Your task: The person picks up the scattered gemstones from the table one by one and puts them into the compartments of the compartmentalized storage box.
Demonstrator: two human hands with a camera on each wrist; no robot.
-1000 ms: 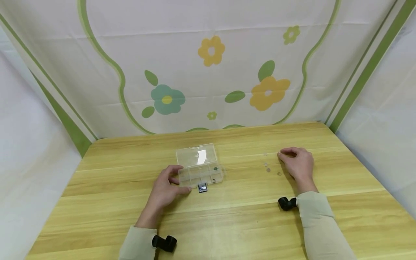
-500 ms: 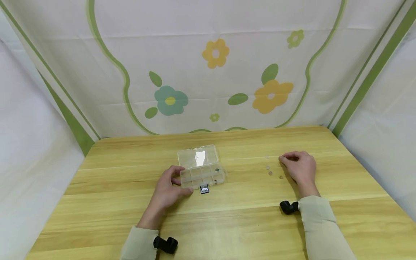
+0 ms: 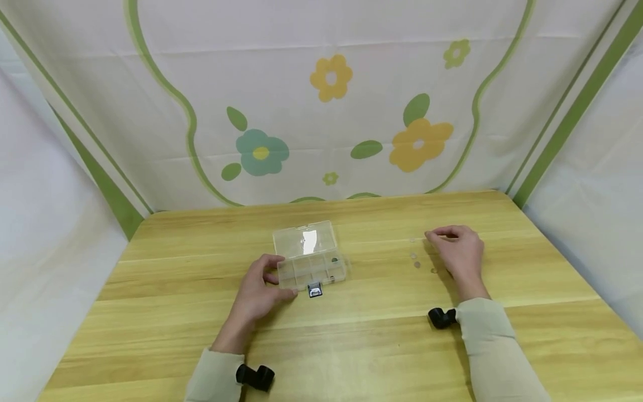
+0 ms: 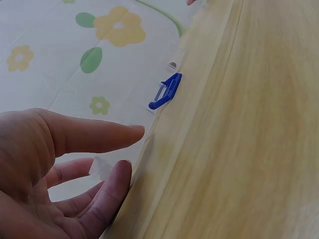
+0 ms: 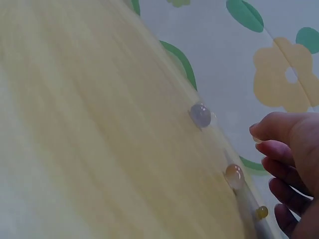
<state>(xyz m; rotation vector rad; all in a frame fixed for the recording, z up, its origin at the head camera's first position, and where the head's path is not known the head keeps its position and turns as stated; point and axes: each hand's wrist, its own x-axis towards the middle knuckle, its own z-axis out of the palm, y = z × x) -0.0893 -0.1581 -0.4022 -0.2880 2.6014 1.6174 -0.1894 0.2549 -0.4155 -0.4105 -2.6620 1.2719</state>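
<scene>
We get bright, even light all over, with only soft shadows under the hands. There's a white glare patch on the clear box lid (image 3: 304, 240). The head view bends straight lines toward 3 and 9 o'clock. Both wrist views are soft, the table grain smeared.

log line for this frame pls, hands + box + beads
left hand: holds clear compartment box, lid open | right hand: fingers curled over loose beads, hold unclear | surface: wooden table
</scene>
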